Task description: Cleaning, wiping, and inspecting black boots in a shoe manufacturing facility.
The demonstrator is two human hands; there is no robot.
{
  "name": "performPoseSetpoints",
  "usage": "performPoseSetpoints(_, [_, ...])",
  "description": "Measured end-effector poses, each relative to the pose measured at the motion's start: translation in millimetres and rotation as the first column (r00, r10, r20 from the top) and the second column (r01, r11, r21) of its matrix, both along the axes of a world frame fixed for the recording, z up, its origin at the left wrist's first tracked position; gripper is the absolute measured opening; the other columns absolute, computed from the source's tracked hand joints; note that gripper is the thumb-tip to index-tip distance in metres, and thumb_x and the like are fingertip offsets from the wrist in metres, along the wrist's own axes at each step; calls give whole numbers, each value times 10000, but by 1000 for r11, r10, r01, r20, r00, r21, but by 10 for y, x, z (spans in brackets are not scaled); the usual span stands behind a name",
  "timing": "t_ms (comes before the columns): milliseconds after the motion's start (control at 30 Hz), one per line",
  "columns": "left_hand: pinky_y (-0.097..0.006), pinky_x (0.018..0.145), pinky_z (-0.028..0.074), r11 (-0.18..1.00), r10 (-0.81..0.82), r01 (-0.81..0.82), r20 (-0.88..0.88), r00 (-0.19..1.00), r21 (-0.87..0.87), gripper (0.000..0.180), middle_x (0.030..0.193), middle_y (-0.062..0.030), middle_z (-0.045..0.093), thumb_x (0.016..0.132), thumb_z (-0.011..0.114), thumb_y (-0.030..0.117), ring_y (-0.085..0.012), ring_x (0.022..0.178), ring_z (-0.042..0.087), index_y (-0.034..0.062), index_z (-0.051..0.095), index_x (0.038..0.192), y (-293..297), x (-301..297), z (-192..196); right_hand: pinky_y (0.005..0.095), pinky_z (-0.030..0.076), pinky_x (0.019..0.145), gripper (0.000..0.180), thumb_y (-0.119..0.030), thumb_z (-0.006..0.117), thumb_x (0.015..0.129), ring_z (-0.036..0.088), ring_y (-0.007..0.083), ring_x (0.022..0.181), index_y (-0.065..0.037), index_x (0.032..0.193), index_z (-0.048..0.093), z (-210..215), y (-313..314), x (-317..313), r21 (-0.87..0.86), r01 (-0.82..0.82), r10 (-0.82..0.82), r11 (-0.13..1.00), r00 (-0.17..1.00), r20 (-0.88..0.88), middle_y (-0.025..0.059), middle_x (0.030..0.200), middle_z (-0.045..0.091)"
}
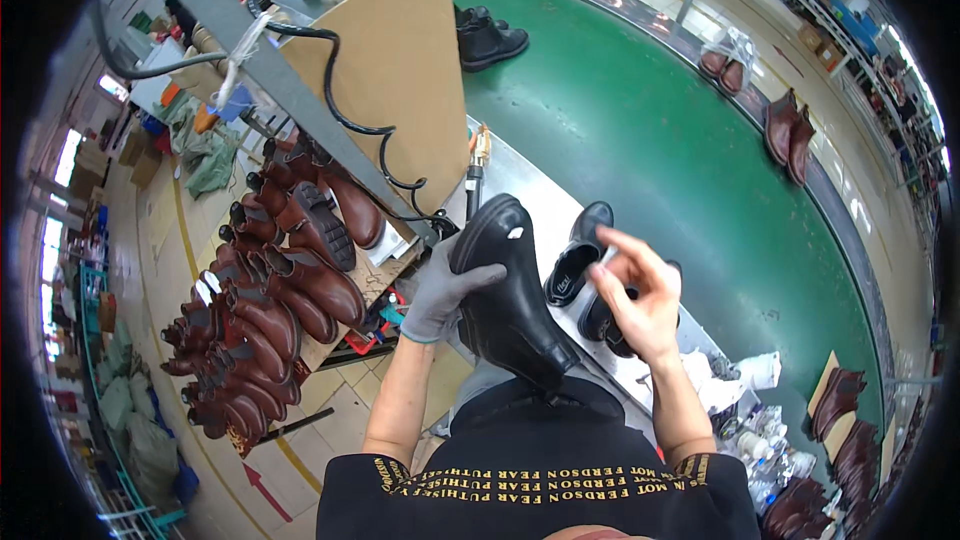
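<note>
My left hand (pixel 445 290), in a grey glove, grips a black ankle boot (pixel 510 305) by its side, sole turned up and toe pointing away from me. My right hand (pixel 640 295) is bare and hovers just right of the boot, fingers pinched on something small and pale that I cannot make out. Under the right hand a second black boot (pixel 578 262) lies on the grey worktable (pixel 545 190).
A green conveyor belt (pixel 650 140) curves past the table, carrying black boots (pixel 487 38) and brown boots (pixel 787 135). A rack of several brown boots (pixel 270 310) stands to my left. A coiled black cable (pixel 385 140) hangs by a cardboard sheet (pixel 400 60). Rags and bottles (pixel 760 420) lie at right.
</note>
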State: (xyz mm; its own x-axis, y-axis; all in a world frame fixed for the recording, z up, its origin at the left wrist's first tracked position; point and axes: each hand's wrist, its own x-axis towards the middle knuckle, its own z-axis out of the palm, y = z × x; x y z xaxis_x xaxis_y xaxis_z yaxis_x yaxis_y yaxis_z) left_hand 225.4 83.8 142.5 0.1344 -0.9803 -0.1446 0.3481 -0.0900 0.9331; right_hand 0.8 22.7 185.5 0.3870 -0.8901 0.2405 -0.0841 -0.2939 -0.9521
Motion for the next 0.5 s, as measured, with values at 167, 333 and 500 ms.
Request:
performPoseSetpoints(167, [-254,820,452,995,-89,88,13,996,45,482,1026,-56,619,699,706,71,-115,904,579,-5,542,1146,9,-126,-73,307,498,770,625,-159,722,728,592,196,954,-17,1266,438,-242,-367,363,145,-159,150,977,986,71,147,1069,594])
performPoseSetpoints(333, [-253,825,452,991,-123,119,72,990,68,482,1027,-52,619,704,710,69,-109,913,576,-4,540,1149,-12,-175,-69,286,495,784,653,-103,718,740,581,171,911,10,1293,389,-279,-423,527,284,-199,216,938,976,-32,135,1074,563])
performPoseSetpoints(500, [-252,821,452,985,-143,135,64,988,111,478,1024,-56,619,697,717,60,-106,907,574,-12,543,1136,40,-155,-142,257,500,745,672,-62,709,733,604,145,841,29,1301,362,-344,-450,454,514,-333,230,791,939,254,130,1008,601])
